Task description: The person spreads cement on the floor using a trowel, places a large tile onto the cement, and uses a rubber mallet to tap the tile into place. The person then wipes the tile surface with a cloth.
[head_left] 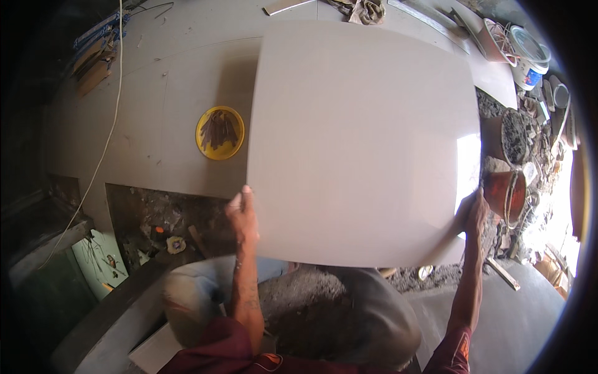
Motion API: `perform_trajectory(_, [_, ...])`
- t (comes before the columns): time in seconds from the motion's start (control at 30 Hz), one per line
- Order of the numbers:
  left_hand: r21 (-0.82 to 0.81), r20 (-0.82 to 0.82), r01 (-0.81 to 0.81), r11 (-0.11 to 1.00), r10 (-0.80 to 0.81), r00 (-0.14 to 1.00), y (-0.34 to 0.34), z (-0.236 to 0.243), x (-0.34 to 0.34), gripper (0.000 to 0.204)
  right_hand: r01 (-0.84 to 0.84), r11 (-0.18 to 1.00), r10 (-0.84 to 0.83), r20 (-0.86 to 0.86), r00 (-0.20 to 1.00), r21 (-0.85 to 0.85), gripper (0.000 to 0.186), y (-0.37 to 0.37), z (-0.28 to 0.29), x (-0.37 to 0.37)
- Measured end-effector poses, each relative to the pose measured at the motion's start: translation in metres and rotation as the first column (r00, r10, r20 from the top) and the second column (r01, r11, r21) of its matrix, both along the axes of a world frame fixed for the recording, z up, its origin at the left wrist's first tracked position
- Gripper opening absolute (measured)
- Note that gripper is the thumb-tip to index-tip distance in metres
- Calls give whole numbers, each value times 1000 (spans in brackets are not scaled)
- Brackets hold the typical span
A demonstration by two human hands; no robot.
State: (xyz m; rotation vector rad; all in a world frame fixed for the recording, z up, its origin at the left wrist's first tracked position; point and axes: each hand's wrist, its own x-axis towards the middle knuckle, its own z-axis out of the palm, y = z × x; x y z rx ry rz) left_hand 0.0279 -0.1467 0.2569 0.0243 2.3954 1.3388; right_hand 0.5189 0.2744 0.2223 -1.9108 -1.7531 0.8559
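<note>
A large, pale glossy floor tile (361,143) fills the middle of the view, raised in front of my knees. My left hand (243,215) is closed on its left edge near the lower corner, the thumb pointing up along the side. On the opposite edge, my right hand (477,212) grips the tile, its fingers partly hidden. Light glares off the surface beside that hand. Beyond the left edge, a yellow bowl (201,144) of dark, thin strips stands on the laid tiles (143,131). What lies directly under the held tile is hidden.
A white cable (115,118) runs down the left side. Rough ground with a small round object (176,244) lies left of my knees. At the right are a red bucket (503,190), a dark container of grey mortar (516,138), rubble and white buckets (529,53).
</note>
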Motion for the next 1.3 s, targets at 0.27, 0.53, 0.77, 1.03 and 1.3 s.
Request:
perform_trajectory(0.27, [95,-69,85,992,-79,995,56,-117,54,45,-251,909,192,198,961,333,58,0,-82,115])
perform_trajectory(0.53, [202,-77,88,975,-74,994,94,-168,55,47,-276,840,183,235,955,467,59,26,-129,80])
perform_trajectory(0.77, [-55,-3,131,990,-131,991,93,-179,47,47,-279,927,235,191,953,250,56,79,-157,60])
perform_trajectory(1.03, [182,-67,-5,983,17,998,98,-193,60,48,-315,913,271,191,943,259,58,67,-135,26])
perform_trajectory(1.3, [234,29,-44,971,38,999,103,-198,66,44,-351,917,246,420,873,191,55,72,-137,27])
